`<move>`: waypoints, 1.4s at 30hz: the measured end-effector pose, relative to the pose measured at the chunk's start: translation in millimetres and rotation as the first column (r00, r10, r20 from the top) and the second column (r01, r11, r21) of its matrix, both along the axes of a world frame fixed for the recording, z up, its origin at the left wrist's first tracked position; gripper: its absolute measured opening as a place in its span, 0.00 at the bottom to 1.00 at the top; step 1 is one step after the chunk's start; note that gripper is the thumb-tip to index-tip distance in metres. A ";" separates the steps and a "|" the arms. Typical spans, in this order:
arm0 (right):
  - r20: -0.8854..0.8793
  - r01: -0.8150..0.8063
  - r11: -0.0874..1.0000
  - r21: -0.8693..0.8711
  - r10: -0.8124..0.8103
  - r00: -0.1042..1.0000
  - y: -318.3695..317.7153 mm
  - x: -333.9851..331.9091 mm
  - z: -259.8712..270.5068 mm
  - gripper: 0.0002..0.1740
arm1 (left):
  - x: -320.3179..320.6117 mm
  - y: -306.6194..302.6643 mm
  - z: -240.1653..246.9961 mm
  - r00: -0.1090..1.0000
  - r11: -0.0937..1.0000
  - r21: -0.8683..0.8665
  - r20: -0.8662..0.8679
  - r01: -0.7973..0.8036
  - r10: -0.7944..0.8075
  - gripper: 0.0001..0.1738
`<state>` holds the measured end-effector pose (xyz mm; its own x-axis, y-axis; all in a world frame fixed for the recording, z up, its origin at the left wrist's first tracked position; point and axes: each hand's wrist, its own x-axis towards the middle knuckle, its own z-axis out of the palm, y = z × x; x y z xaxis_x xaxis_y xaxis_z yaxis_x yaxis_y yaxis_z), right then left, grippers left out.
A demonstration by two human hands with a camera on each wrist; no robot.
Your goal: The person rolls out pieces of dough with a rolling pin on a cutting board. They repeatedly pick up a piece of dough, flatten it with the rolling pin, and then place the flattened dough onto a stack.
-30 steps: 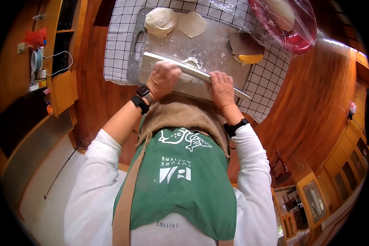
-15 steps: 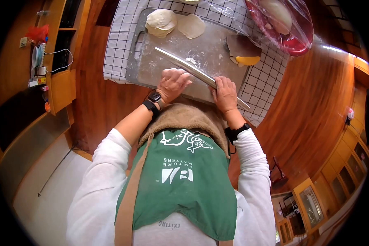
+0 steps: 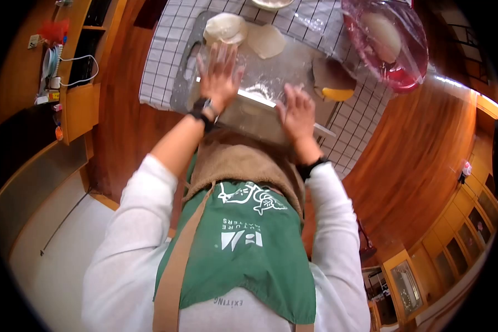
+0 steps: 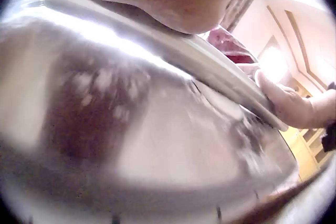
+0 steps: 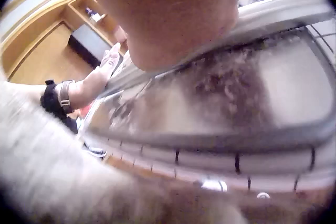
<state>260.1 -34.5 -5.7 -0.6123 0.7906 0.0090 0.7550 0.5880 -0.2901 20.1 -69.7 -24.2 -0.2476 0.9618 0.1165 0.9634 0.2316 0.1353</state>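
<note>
A shiny metal rolling pin (image 3: pixel 257 98) lies slantwise across the grey cutting board (image 3: pixel 254 119). My left hand (image 3: pixel 220 80) rests on its left part, palm down, fingers straight and spread toward the far side. On the right part lies my right hand (image 3: pixel 297 113), fingers extended and thumb apart. In the left wrist view a pale flat piece of dough (image 4: pixel 218 103) shows at the underside of the pin. White flour (image 3: pixel 257 87) dusts the board just beyond the pin. A stack of round dough wrappers (image 3: pixel 225 25) sits past my left fingertips, beside a single wrapper (image 3: pixel 266 41).
At the board's right lies a dark flat piece with a yellow part (image 3: pixel 337 94). A red basin (image 3: pixel 412 80) holding pale dough under clear plastic wrap stands at the far right. A bowl (image 3: pixel 272 3) is at the back of the checked tablecloth (image 3: pixel 365 105).
My left hand has come off its place near the pin, flattened, and slid forward over it. My right hand has opened out from its curl. The pin has changed its slant.
</note>
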 end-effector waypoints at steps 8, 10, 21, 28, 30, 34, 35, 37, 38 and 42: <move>0.048 0.062 0.998 -0.002 -0.062 0.997 11.7 -12.2 -10.3 0.39 | -2.6 1.8 0.1 0.998 0.997 -0.070 -0.045 -0.044 0.040 0.37; 0.049 0.060 0.998 -0.010 -0.060 0.997 14.7 -17.5 -5.0 0.40 | -7.6 22.0 -0.7 0.991 0.992 0.004 -0.040 -0.124 0.124 0.37; 0.044 -0.009 0.999 0.043 0.007 0.999 50.3 -34.9 -5.1 0.40 | -16.9 12.1 -1.8 0.996 0.995 -0.039 -0.009 -0.087 0.087 0.37; 0.082 -0.121 0.989 -0.083 0.127 0.988 -28.1 -1.7 -7.6 0.44 | -1.6 -56.3 -1.4 0.999 0.998 -0.044 -0.006 -0.039 0.039 0.37; 0.127 -0.141 0.986 -0.091 0.152 0.980 -27.4 -1.7 -7.8 0.43 | 0.3 -66.2 0.0 0.999 0.994 -0.112 -0.036 -0.009 0.005 0.37; 0.083 -0.018 1.000 0.014 0.017 0.996 47.5 -38.8 -7.4 0.43 | -19.4 5.1 -4.3 0.997 0.998 0.009 0.046 -0.062 0.062 0.36; 0.084 0.025 0.998 0.062 -0.030 0.996 54.6 -43.3 -5.0 0.43 | -23.8 16.9 -7.4 0.995 0.996 0.037 0.050 -0.085 0.084 0.36; 0.008 -0.045 0.993 0.107 0.045 0.999 49.1 -37.7 -2.3 0.41 | -25.1 26.5 -4.9 0.994 0.991 0.089 0.055 -0.102 0.098 0.36; -0.063 -0.118 0.983 0.141 0.128 0.990 41.0 -32.2 -1.5 0.39 | -20.7 13.5 -1.3 0.995 0.991 0.095 0.059 -0.092 0.087 0.36; -0.010 -0.369 0.926 -0.079 0.370 0.929 7.3 -1.5 -4.0 0.31 | -0.3 -50.9 17.8 0.963 0.926 0.358 0.183 0.122 -0.198 0.27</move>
<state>258.6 -27.1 -9.7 -0.8610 0.5063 -0.0478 0.4902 0.8011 -0.3434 19.9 -120.6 -6.4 -0.1489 0.9019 0.4056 0.9233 -0.0200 0.3835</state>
